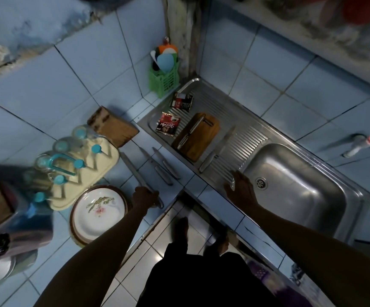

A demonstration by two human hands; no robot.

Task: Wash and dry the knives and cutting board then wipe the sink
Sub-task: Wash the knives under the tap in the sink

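Observation:
My left hand [145, 197] grips the handle of a long knife [133, 168] that lies on the blue tiled counter. Two more knives [164, 166] lie side by side just right of it. A wooden cutting board [201, 140] rests on the steel drainboard [246, 138] with a knife [190, 132] on top of it. Another knife [218, 149] lies on the ribs to the right of the board. My right hand [240, 185] rests flat on the drainboard's front edge, next to the sink basin [301, 185].
A knife block [113, 127] stands on the counter, with a cream tray of glasses [79, 169] and stacked plates [97, 213] to its left. Two sachets [168, 125] lie on the drainboard's far end. A green utensil basket [164, 78] sits in the corner. A tap [361, 145] juts from the right wall.

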